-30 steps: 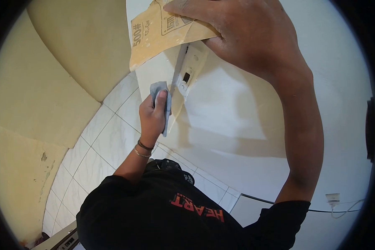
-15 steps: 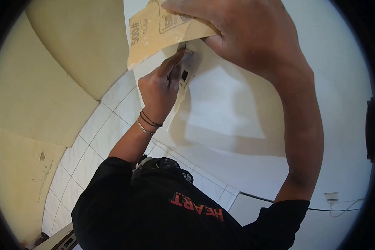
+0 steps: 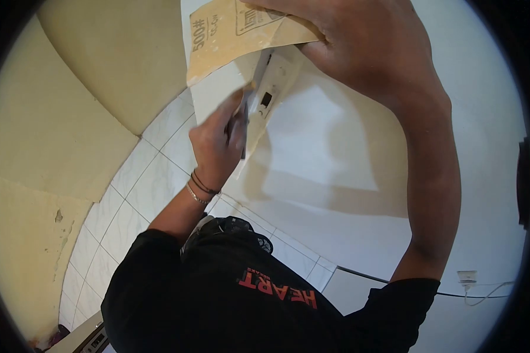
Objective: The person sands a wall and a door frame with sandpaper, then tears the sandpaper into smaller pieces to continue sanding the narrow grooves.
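At top, right hand [image 3: 365,44] holding sandpaper [image 3: 224,46], left hand [image 3: 218,138] lower, grip unclear

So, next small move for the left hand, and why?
Probably one short stroke of the folded dark-grey sheet along the white panel's edge: the left hand grips it beside the white oblong lock plate, while the right hand holds the tan paper sheet printed 500# higher up, away from that spot.
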`<state>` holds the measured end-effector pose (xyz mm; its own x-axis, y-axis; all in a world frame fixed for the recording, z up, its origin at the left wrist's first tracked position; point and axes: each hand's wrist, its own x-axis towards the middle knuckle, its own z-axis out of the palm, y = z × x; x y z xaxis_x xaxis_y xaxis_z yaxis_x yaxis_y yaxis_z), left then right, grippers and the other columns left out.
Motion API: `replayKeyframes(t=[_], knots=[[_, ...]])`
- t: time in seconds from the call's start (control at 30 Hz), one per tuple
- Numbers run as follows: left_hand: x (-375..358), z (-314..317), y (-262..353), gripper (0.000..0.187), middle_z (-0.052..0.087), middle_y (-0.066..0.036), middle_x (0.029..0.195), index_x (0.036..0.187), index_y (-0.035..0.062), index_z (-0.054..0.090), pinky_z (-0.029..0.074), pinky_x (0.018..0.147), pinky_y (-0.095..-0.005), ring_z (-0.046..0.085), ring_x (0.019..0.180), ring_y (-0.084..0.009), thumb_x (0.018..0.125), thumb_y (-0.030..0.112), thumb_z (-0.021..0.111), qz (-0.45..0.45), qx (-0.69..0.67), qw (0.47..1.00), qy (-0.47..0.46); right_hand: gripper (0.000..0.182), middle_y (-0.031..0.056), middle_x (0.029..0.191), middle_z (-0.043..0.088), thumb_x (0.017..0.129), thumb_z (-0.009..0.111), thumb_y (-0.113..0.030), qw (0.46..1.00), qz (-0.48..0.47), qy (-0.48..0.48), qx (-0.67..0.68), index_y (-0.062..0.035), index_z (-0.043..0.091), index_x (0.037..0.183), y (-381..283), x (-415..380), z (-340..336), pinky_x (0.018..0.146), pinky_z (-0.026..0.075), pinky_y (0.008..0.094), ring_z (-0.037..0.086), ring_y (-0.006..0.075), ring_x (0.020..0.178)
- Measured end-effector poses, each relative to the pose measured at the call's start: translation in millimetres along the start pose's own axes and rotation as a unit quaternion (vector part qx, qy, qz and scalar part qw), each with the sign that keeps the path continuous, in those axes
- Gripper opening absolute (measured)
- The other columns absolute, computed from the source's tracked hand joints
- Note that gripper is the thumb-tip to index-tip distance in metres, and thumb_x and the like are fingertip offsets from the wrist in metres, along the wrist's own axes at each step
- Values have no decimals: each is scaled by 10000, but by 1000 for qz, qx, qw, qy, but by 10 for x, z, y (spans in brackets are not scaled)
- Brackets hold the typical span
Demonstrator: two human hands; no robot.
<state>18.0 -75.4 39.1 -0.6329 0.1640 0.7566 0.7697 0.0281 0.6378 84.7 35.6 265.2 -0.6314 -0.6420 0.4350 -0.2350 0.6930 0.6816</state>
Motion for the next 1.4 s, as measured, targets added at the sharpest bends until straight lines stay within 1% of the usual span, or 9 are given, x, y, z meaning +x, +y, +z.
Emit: replayKeyframes(t=[0.2, 0.37, 0.67, 0.77, 0.83, 0.97, 1.03, 1.17, 1.4], knots=[[-34, 280, -166, 500, 576, -68, 669, 1212, 187, 613, 442, 482, -337, 558, 536, -259, 743, 18, 658, 94, 67, 993, -13, 293, 63, 1051, 649, 694, 726, -163, 998, -5, 49, 33, -92, 687, 976, 0, 14, 79, 858, 460, 340, 569, 191, 1078], [-473, 182, -441, 543, 556, -75, 650, 1240, 168, 599, 449, 490, -330, 545, 519, -242, 729, -6, 650, 7, 50, 995, -82, 281, 71, 1042, 650, 698, 717, -151, 999, -1, 37, 28, -94, 690, 972, -14, 5, 82, 852, 459, 337, 570, 192, 1075], [-214, 330, -218, 622, 537, -82, 692, 1291, 180, 559, 452, 497, -339, 540, 540, -253, 711, -34, 624, 51, 61, 996, -34, 260, 85, 1065, 648, 715, 700, -134, 999, -2, 33, 35, -105, 688, 973, -2, 51, 6, 870, 454, 344, 565, 202, 1095], [-568, 293, -444, 622, 544, -69, 687, 1291, 187, 560, 454, 501, -337, 543, 540, -242, 713, -31, 629, -28, 56, 994, -86, 245, 96, 1107, 640, 726, 696, -141, 996, 40, -71, 40, -107, 687, 969, -48, 87, -35, 913, 446, 367, 553, 212, 1122], [-572, 220, -484, 616, 540, -66, 681, 1289, 189, 562, 452, 498, -334, 541, 537, -236, 717, -31, 627, -16, 29, 997, -65, 221, 112, 1139, 628, 758, 668, -126, 997, -3, 72, -6, -97, 689, 976, -31, 77, 95, 965, 425, 399, 537, 223, 1155], [-168, 89, -192, 612, 542, -61, 676, 1286, 196, 564, 451, 497, -327, 539, 529, -226, 724, -39, 619, 9, -9, 1000, -18, 213, 131, 1184, 609, 788, 629, -101, 995, 36, 65, -69, -94, 693, 991, 97, 188, 58, 1013, 392, 415, 521, 234, 1184], [-13, 161, -102, 625, 550, -62, 683, 1290, 199, 560, 452, 496, -327, 541, 529, -229, 717, -42, 624, 30, -9, 999, -13, 238, 133, 1230, 587, 800, 585, -52, 956, -8, 182, -231, -105, 698, 1003, 265, 315, 136, 1041, 370, 413, 507, 235, 1205], [-248, 357, -208, 665, 553, -64, 684, 1307, 208, 545, 453, 487, -333, 535, 520, -244, 699, -45, 640, 46, 17, 998, -42, 334, 105, 1299, 550, 774, 600, -54, 951, 44, 14, -305, -146, 677, 1085, 314, 421, -158, 1082, 337, 395, 460, 225, 1265], [-188, 140, -173, 633, 554, -83, 682, 1298, 158, 554, 445, 479, -347, 542, 520, -245, 702, -37, 639, 3, -19, 999, -48, 372, 108, 1297, 550, 771, 596, -52, 967, -16, 44, -250, -160, 660, 1122, 390, 394, -86, 1108, 317, 394, 461, 215, 1269]])
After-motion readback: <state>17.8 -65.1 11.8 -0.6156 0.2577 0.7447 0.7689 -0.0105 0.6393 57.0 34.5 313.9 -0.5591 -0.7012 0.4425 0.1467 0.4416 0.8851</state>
